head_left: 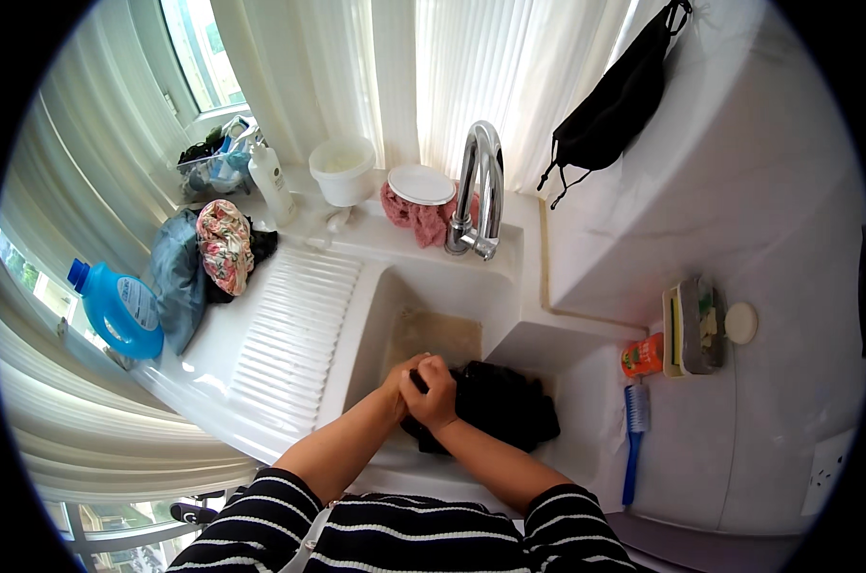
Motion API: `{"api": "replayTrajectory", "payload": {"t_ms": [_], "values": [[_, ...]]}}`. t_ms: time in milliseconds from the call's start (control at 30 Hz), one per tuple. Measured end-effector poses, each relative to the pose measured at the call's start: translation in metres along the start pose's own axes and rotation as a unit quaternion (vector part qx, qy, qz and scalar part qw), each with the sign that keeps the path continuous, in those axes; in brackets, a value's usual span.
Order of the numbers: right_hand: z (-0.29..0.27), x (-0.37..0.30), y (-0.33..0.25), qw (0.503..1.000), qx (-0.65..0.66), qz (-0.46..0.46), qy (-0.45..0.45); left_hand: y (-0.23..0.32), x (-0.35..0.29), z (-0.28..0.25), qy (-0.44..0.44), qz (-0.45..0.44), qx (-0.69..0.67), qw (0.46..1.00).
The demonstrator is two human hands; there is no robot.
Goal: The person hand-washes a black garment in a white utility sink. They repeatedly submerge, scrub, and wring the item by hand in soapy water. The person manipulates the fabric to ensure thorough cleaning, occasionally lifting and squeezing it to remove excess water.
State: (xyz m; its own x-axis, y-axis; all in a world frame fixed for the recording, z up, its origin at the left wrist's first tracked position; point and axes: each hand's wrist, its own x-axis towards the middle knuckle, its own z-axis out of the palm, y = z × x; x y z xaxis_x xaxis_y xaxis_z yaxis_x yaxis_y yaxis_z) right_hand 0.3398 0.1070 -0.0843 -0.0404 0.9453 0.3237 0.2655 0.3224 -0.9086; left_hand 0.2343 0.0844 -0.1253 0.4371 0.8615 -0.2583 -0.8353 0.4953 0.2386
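Observation:
Black cloth (pixel 509 406) lies bunched in the white sink basin (pixel 581 406), spread to the right of my hands. My left hand (pixel 400 384) and my right hand (pixel 435 393) are pressed together over its left part. Fingers of both hands are closed, and a bit of the black cloth pokes out between them. The left fingers are partly hidden behind the right hand. Murky brownish water (pixel 438 334) shows in the basin just beyond my hands.
A chrome faucet (pixel 478 186) arches over the basin's far side. Left of it runs a ribbed washboard (pixel 294 334). A blue detergent bottle (pixel 125 310) and piled clothes (pixel 180 277) stand farther left. A blue brush (pixel 633 444) and a sponge holder (pixel 693 327) sit at the right.

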Motion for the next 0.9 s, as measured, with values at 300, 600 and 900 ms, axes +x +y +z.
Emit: {"api": "replayTrajectory", "payload": {"t_ms": [300,600,900], "values": [[-0.003,-0.018,-0.040,0.985,0.027,-0.135,-0.102,-0.042,0.029,-0.037,-0.042,0.385,0.045,0.921],[0.010,-0.002,0.008,0.997,-0.008,-0.066,-0.051,-0.015,-0.009,0.037,0.220,0.230,0.373,0.871],[0.016,0.078,0.098,0.984,-0.146,0.086,-0.047,0.045,0.039,0.034,0.420,0.056,0.127,0.897]]}}
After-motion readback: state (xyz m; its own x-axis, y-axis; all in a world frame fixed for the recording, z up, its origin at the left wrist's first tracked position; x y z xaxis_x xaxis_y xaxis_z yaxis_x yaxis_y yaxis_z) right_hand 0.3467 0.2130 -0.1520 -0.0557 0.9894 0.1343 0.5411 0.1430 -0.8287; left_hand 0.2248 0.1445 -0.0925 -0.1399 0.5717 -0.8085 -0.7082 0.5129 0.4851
